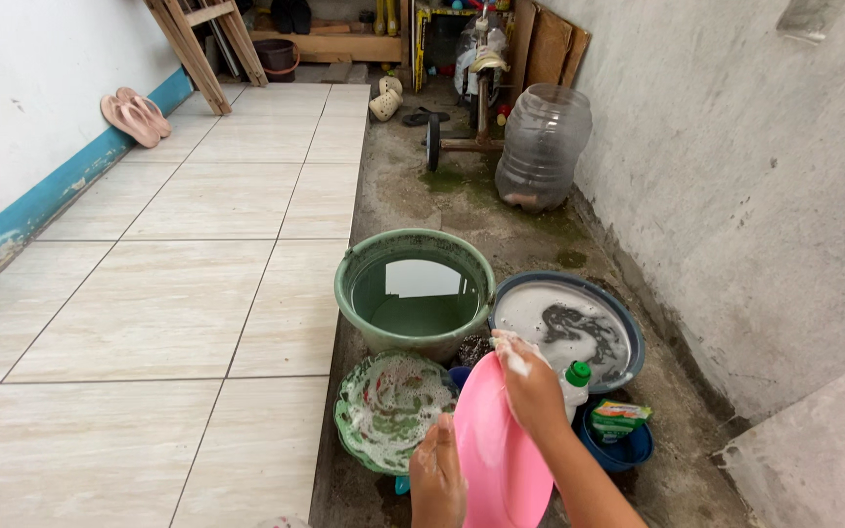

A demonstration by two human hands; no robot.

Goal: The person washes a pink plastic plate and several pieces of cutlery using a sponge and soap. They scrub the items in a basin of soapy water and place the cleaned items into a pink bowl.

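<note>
A: What is in hand here?

B: A pink plate (496, 455) is held on edge, low in the view, just above the floor. The left hand (436, 479) grips its lower rim, fingers clenched round the edge. The right hand (532, 389) presses on the upper rim with something pale and soapy bunched under its fingers (512, 354), a sponge or cloth I would guess; it is closed on that, though I cannot see the thing clearly.

A: So which step?

B: Scrubbing, I judge: the plate is being soaped, not yet rinsed. The next move calls for turning the plate while the left hand keeps a firm hold, since a soapy rim will slip.

A: What sits around it?

B: A plate covered in suds (388, 406) lies just to the left on the concrete. Beyond stands a green basin (413, 293) of clear water, and to its right a blue-rimmed basin (569, 323) of grey soapy water. A white bottle with a green cap (575, 383) stands right behind the right hand, beside a small blue bowl (628, 450) holding a packet.

A: Anything in the way?

B: The bottle is close enough to knock, and the ground is crowded
</note>
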